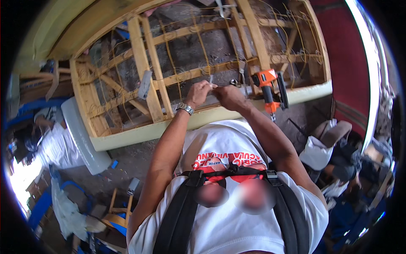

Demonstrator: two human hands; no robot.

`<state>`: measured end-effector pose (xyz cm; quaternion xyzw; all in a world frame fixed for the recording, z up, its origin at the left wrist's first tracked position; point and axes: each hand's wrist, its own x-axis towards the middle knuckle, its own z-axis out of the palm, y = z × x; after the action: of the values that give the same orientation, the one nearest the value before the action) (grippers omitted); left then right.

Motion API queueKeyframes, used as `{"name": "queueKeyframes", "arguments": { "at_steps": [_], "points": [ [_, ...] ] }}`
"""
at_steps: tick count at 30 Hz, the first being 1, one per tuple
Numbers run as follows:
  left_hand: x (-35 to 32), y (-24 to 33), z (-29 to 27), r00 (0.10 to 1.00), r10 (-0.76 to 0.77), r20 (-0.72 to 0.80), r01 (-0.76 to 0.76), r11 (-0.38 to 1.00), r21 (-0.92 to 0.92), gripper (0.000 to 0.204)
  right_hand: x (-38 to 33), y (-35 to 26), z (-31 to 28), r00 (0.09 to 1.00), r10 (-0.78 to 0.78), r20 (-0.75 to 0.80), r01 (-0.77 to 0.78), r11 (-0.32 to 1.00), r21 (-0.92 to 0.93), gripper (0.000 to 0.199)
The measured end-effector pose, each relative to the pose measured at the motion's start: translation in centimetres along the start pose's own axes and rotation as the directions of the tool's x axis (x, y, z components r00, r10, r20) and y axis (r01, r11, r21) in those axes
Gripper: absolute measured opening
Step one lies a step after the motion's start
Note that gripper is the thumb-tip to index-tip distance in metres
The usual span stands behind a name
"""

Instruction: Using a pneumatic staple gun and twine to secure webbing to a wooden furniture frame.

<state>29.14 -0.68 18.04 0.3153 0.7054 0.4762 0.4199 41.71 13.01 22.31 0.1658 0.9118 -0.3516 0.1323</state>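
Note:
Both of my hands meet above the near rail of a wooden furniture frame [137, 46] strung with yellow cords and wire springs. My left hand [198, 93], with a metal watch on its wrist, is closed in a pinch on a small pale piece [212, 79]. Close beside it, my right hand [231, 98] has its fingers curled; what they hold, if anything, is hidden. Right of my hands, an orange and black staple gun [267, 91] lies on the padded pale front edge [203, 117]. Pliers [242, 73] rest between the gun and my right hand.
A grey metal piece [145, 84] lies on the frame's slats at left. Another metal tool [222, 9] sits at the far side. A dark red panel [349, 63] stands at right. People are nearby at left and right. A wooden stool [120, 211] stands lower left.

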Motion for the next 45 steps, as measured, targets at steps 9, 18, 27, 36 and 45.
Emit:
{"name": "queueKeyframes", "arguments": {
  "at_steps": [9, 18, 27, 36, 45],
  "points": [
    [-1.5, 3.6, -0.7, 1.0, 0.026, -0.006, -0.014, 0.697, 0.717, 0.017, 3.9, 0.5, -2.4, 0.977, -0.169, 0.132, 0.16, 0.984, 0.078, 0.02],
    [-2.3, 6.1, -0.3, 0.99, 0.141, 0.016, -0.061, 0.322, 0.945, 0.02, 5.7, -1.4, -4.1, 0.921, -0.388, 0.033, 0.387, 0.901, -0.195, 0.02],
    [0.7, 4.0, -1.5, 0.92, -0.357, -0.165, 0.331, 0.929, -0.162, 0.026, 3.3, -0.8, -0.8, 0.889, -0.311, -0.335, 0.295, 0.95, -0.1, 0.022],
    [0.6, 1.2, -0.8, 0.953, -0.233, -0.194, 0.105, 0.853, -0.511, 0.014, 2.0, -1.4, -1.0, 0.976, -0.061, -0.211, 0.061, 0.998, -0.004, 0.024],
    [5.1, -0.6, -1.4, 0.708, -0.092, -0.7, 0.151, 0.988, 0.023, 0.015, 0.3, 3.6, 4.1, 0.897, 0.125, -0.423, -0.046, 0.98, 0.192, 0.02]
  ]
}}
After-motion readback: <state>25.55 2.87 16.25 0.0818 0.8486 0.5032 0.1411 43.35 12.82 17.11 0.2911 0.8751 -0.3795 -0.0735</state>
